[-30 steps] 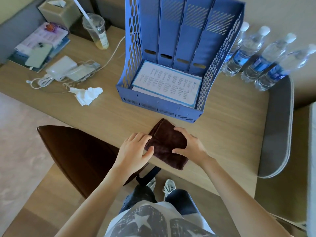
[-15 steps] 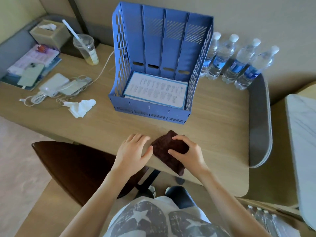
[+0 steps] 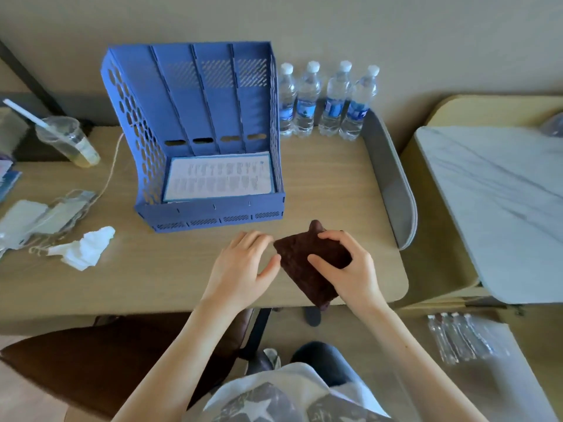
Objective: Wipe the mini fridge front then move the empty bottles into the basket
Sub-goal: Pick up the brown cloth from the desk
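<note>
A folded dark brown cloth [image 3: 300, 263] lies at the front edge of the wooden desk [image 3: 335, 184], its lower corner hanging over the edge. My right hand [image 3: 347, 269] grips it, fingers on top and thumb on its near side. My left hand [image 3: 243, 266] rests flat and open on the desk just left of the cloth, its thumb touching the cloth's edge. Several clear water bottles [image 3: 327, 102] with blue labels and white caps stand in a row against the wall at the back right. More bottles [image 3: 457, 336] lie low on the right.
A blue perforated file rack [image 3: 195, 132] with a printed sheet inside stands mid-desk. A plastic cup with a straw [image 3: 68, 141], chargers with cables [image 3: 39, 220] and a crumpled tissue [image 3: 86, 248] lie left. A marble-topped cabinet [image 3: 502, 202] stands right; a brown chair [image 3: 91, 370] sits below.
The view has tilted up and right, bringing the marble-topped cabinet into sight. My right hand has closed on the cloth and drawn it right; my left hand has let go of it.
</note>
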A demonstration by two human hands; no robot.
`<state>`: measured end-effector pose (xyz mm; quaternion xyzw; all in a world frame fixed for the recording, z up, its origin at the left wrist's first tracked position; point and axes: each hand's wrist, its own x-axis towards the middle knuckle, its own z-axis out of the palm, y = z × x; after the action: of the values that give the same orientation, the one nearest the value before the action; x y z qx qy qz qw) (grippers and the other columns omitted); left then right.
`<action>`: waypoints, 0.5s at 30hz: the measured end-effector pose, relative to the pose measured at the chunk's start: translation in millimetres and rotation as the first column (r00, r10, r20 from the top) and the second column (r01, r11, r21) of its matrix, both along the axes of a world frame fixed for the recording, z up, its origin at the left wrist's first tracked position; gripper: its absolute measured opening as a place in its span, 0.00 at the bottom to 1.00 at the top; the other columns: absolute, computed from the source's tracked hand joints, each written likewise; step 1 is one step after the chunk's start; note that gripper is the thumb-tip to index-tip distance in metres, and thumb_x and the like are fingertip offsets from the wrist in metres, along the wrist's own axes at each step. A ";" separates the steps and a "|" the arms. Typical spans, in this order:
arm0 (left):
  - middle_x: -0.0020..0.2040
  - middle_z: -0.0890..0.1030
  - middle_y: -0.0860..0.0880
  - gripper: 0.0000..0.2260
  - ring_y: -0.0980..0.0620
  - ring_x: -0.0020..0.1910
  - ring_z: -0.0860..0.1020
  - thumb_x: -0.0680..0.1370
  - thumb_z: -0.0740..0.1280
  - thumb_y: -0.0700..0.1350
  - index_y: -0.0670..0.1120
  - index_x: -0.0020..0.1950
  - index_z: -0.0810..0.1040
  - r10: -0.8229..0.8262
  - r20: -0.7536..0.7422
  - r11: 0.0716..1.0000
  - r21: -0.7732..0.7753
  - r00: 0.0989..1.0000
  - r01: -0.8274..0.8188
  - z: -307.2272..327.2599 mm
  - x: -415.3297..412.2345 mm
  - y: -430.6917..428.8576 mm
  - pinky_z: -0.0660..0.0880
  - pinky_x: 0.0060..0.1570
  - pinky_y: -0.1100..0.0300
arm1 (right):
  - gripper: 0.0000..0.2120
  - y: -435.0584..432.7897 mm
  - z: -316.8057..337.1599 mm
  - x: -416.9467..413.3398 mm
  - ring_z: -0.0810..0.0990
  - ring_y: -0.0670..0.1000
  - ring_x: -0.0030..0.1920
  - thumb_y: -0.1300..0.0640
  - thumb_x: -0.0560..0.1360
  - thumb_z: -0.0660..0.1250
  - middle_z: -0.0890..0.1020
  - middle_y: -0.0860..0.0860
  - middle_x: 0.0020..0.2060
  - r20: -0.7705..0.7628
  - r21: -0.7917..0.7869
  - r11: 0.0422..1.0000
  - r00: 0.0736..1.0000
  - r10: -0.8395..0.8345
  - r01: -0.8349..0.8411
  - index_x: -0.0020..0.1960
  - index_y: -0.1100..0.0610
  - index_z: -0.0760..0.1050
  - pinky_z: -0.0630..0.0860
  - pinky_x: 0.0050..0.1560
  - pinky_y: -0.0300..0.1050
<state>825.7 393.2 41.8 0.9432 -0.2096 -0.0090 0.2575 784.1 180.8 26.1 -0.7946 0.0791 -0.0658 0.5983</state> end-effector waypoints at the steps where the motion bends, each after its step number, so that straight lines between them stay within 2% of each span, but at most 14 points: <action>1: 0.57 0.80 0.50 0.23 0.49 0.56 0.78 0.78 0.54 0.57 0.44 0.61 0.79 -0.045 -0.004 0.999 0.002 0.999 0.045 0.7 1.4 -8.3 0.76 0.48 0.55 | 0.17 -6.6 1.9 -7.8 0.81 0.42 0.52 0.56 0.71 0.78 0.82 0.37 0.50 0.004 -0.017 0.999 0.999 -0.036 0.037 0.56 0.45 0.79 0.80 0.49 0.38; 4: 0.59 0.79 0.52 0.24 0.51 0.57 0.77 0.79 0.54 0.58 0.45 0.63 0.78 -0.185 -0.007 0.983 -0.001 0.983 0.185 4.7 6.7 -38.8 0.76 0.49 0.56 | 0.17 -28.7 7.7 -34.2 0.81 0.41 0.51 0.56 0.71 0.78 0.82 0.36 0.50 0.038 -0.057 0.981 0.983 -0.182 0.184 0.56 0.44 0.79 0.78 0.48 0.34; 8: 0.58 0.80 0.50 0.23 0.49 0.58 0.77 0.80 0.54 0.57 0.44 0.63 0.79 -0.381 0.013 0.924 -0.009 0.924 0.381 12.4 9.5 -94.9 0.74 0.54 0.55 | 0.17 -63.0 13.1 -79.4 0.81 0.44 0.51 0.56 0.71 0.78 0.82 0.40 0.51 0.040 -0.060 0.908 0.910 -0.412 0.414 0.55 0.43 0.79 0.79 0.50 0.40; 11: 0.55 0.82 0.48 0.24 0.46 0.56 0.79 0.78 0.55 0.56 0.42 0.60 0.81 -0.499 0.044 0.864 -0.047 0.865 0.501 17.1 -2.6 -145.4 0.75 0.53 0.53 | 0.17 -88.1 16.9 -123.6 0.81 0.42 0.51 0.56 0.70 0.79 0.82 0.38 0.51 0.043 -0.043 0.811 0.812 -0.582 0.583 0.55 0.43 0.79 0.78 0.48 0.35; 15: 0.56 0.83 0.48 0.20 0.48 0.56 0.79 0.78 0.59 0.54 0.44 0.59 0.82 -0.648 0.085 0.754 -0.067 0.757 0.653 23.1 -40.6 -209.4 0.73 0.54 0.59 | 0.17 -116.3 19.6 -192.2 0.81 0.42 0.49 0.59 0.70 0.79 0.83 0.38 0.48 0.065 -0.032 0.642 0.642 -0.764 0.766 0.53 0.44 0.80 0.75 0.47 0.29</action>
<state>785.1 183.8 64.9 0.7984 -0.5318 -0.0617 0.2755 591.9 64.5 45.7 -0.7018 0.3918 -0.3324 0.4934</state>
